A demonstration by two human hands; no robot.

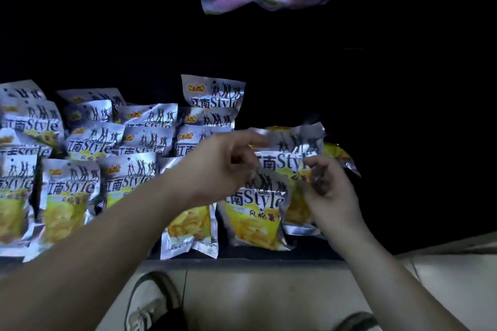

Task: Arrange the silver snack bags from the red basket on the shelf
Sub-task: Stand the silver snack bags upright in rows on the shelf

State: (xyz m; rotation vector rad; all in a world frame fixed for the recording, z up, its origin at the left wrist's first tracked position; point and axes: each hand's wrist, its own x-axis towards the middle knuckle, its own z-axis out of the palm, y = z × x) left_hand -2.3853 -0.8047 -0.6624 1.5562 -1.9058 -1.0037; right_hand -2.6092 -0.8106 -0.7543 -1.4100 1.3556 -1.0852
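My left hand (226, 166) pinches the top of a crinkled silver foil bag (255, 212) upright on the dark shelf (309, 251); my right hand (332, 193) grips its right edge, beside overlapping glossy rows (88, 142).

The left grip (215, 166) and right grip (330, 191) are bare, and so are the left forearm (107, 236) and right forearm (376, 258), as far as they show. Down below, the left shoe (150, 301) is a pale sneaker with a dark rim and white laces, dark cloth (172, 321) beside it. Only the dark-edged toe of the right shoe (355, 322) shows.
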